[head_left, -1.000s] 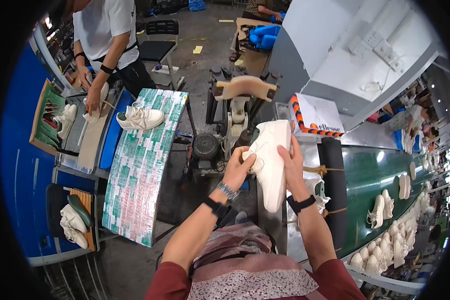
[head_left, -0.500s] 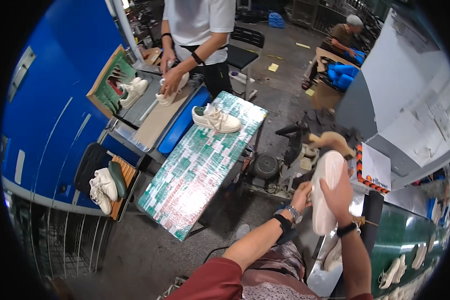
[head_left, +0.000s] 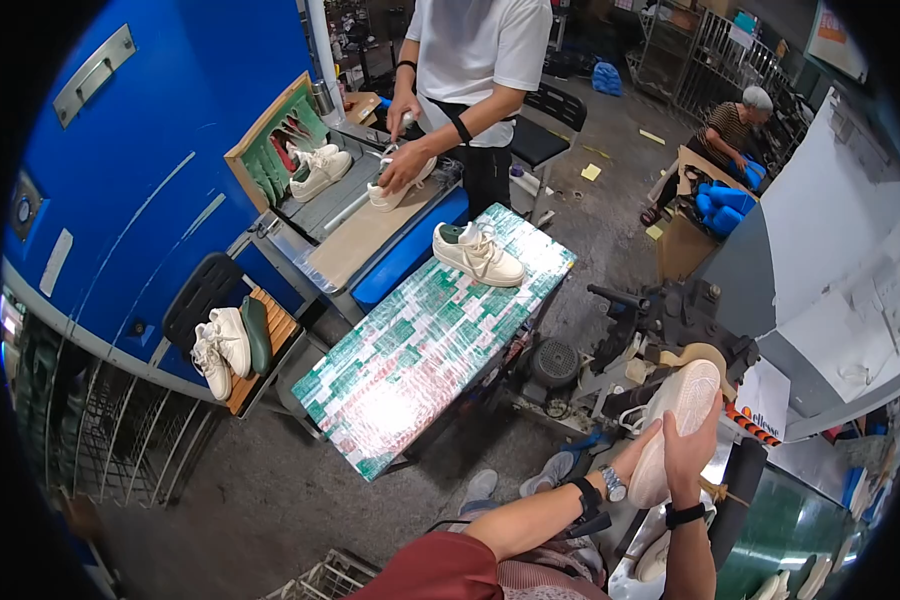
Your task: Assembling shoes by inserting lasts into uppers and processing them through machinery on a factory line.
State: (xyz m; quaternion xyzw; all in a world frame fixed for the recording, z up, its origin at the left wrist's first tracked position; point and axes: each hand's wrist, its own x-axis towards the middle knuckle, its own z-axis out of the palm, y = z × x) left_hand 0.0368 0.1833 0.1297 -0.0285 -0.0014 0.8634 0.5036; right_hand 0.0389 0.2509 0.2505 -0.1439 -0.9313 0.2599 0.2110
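A cream sneaker (head_left: 687,398) is held up at the right, its pale sole turned toward me and its toe end tilted up and to the right. My right hand (head_left: 692,450) wraps its right edge, thumb lying on the sole. Against the left side rests my left hand (head_left: 641,452), closed on the shoe, with its fingertips hidden behind it. White laces hang out on the left. Below my hands, another cream shoe (head_left: 654,560) lies on a shiny metal surface, partly covered by my right forearm.
A table wrapped in green-and-white patterned film (head_left: 410,370) bears a cream sneaker (head_left: 478,256). Behind it a person in a white shirt (head_left: 485,50) handles another shoe. A machine with a motor (head_left: 552,362) stands ahead of my hands. Two shoes (head_left: 228,345) sit on a chair at left.
My view has swung, so the table and the person sit farther right. The sneaker has tilted, its toe end leaning right, and laces now show. My left hand has come up along its side.
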